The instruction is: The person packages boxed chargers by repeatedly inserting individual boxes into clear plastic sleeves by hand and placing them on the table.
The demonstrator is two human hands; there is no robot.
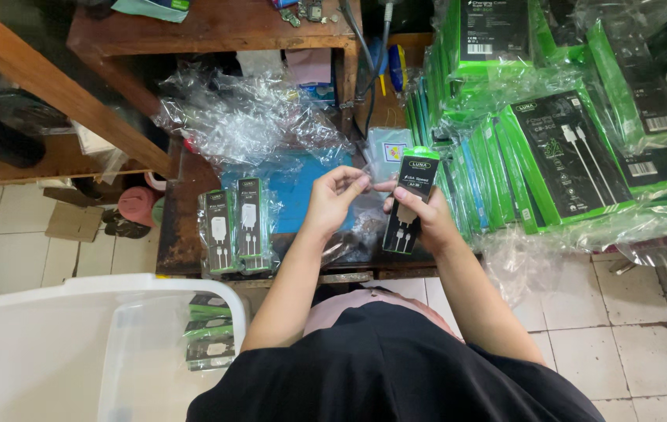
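From the head camera, your right hand (427,223) gripped a slim black-and-green charger box (410,205), closed around its lower half and holding it upright just above the near edge of the bench (173,234). Your left hand (332,199) was up beside it, thumb and forefinger pinched together at the box's top corner; whether a bit of clear film sat between those fingertips was too small to tell.

Two wrapped boxes (236,227) of the same kind stood side by side on the bench to your left, touching each other. Behind them lay a blue mat (294,191) and a heap of crumpled clear plastic (247,121). To your right, stacks of green packages (560,156) leaned in rows, close to your right wrist. A white plastic tub (76,344) sat on the floor by your left elbow, with a few more boxes (210,336) inside.

To handle the box well, I would judge you needed the right grip low and steady, as it was, so the top stayed free for the left fingers. A light pinch would suit thin film better than a hard tug, and keeping the box over the bench would have saved it from a drop to the tiles.
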